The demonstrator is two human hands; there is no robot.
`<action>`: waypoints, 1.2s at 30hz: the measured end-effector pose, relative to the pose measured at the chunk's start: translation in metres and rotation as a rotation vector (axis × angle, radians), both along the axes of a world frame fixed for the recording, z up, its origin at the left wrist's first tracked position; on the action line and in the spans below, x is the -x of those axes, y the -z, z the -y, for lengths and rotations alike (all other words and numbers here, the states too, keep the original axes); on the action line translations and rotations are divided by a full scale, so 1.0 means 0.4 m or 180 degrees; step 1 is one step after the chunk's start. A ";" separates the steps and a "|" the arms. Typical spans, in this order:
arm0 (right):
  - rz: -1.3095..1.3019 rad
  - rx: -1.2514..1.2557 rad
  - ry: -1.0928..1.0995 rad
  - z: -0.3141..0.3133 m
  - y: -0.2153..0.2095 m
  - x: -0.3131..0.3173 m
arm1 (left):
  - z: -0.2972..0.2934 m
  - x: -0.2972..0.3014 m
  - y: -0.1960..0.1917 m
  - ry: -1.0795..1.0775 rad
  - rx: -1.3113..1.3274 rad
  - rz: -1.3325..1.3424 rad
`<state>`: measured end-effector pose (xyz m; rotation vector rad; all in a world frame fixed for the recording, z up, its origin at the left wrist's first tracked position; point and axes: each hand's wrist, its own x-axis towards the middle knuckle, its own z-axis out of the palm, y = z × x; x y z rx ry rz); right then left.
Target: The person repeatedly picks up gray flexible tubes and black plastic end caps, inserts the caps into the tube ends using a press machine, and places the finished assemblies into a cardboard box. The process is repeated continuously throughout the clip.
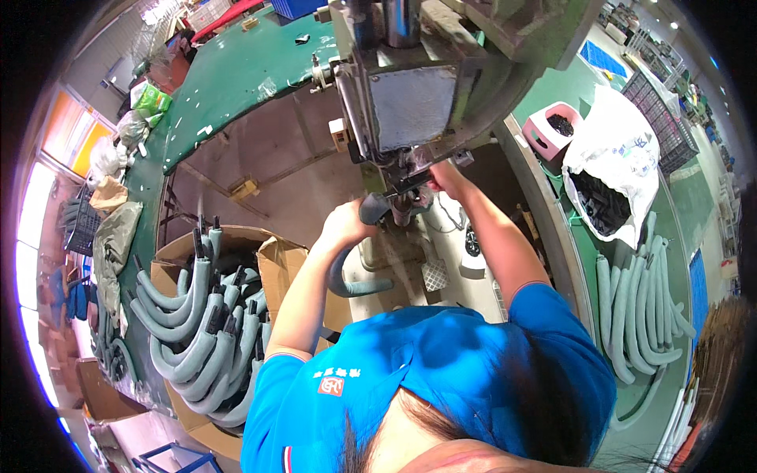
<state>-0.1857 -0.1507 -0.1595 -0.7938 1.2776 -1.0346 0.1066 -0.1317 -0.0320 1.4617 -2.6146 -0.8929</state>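
My left hand [347, 225] is closed around a curved grey foam-covered tube [361, 288]. One end of the tube is up at the working head of a press-like machine [414, 106], and the rest hangs below my wrist. My right hand [448, 180] reaches to the other side of the machine's head. Its fingers look curled there, partly hidden by metal parts, and what they hold cannot be made out.
On my left, a cardboard box [285, 272] holds several grey curved tubes [206, 339] with black ends. To the right, more tubes [643, 303] lie beside a white sack [619, 146] of black parts and a pink container [540, 142]. A green table [236, 75] extends behind.
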 end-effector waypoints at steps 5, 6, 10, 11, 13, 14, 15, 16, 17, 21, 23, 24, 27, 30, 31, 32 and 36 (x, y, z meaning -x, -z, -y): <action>-0.2519 0.1277 0.0933 0.113 0.325 -0.018 | 0.007 0.013 0.022 0.0077 0.0134 0.0087; -0.2464 0.0969 0.1433 0.106 0.369 0.013 | 0.006 0.041 0.018 0.0165 0.0115 0.0021; -0.2511 0.0630 0.1473 0.101 0.362 -0.055 | 0.004 0.010 0.041 -0.0009 0.0165 0.0045; -0.2573 0.0613 0.1393 0.087 0.352 -0.037 | 0.004 0.016 0.040 0.0018 0.0161 0.0013; -0.2530 0.0318 0.0968 0.083 0.286 -0.064 | 0.003 -0.004 0.040 -0.0024 0.0120 -0.0005; -0.2480 0.0335 0.0869 0.081 0.238 -0.090 | -0.001 -0.019 0.030 -0.0065 0.0093 -0.0022; -0.2435 0.0357 0.0775 0.077 0.194 -0.114 | -0.006 -0.033 0.023 -0.0103 0.0072 -0.0045; -0.2486 0.0436 0.0809 0.074 0.188 -0.088 | -0.002 -0.020 0.021 -0.0049 0.0101 -0.0106; -0.2534 0.0511 0.0830 0.070 0.184 -0.066 | 0.002 -0.010 0.025 -0.0007 0.0128 -0.0164; -0.3355 0.1408 0.0736 0.054 0.165 -0.039 | 0.003 0.003 -0.003 0.0038 0.0124 -0.0014; -0.3376 0.1689 0.1024 0.046 0.161 -0.014 | 0.004 0.017 -0.006 0.0058 0.0059 0.0004; -0.3497 0.1627 0.0976 0.043 0.157 0.003 | 0.006 0.025 -0.008 0.0079 0.0026 0.0011; -0.3251 0.1804 0.0941 0.006 0.079 -0.040 | 0.006 0.001 -0.004 0.0010 0.0100 0.0208; -0.2807 0.0951 0.1045 -0.055 -0.012 -0.070 | 0.005 -0.004 0.006 -0.0086 0.0140 0.0092; -0.1930 0.0323 0.0934 -0.064 -0.060 -0.064 | 0.003 -0.001 -0.011 -0.0024 0.0190 -0.0026; -0.0986 0.0588 0.1057 -0.080 -0.072 -0.048 | -0.007 0.010 -0.048 -0.0008 0.0156 0.0039; 0.0021 0.0816 0.0920 -0.126 -0.156 -0.057 | -0.023 -0.023 -0.054 0.0186 0.0331 -0.0500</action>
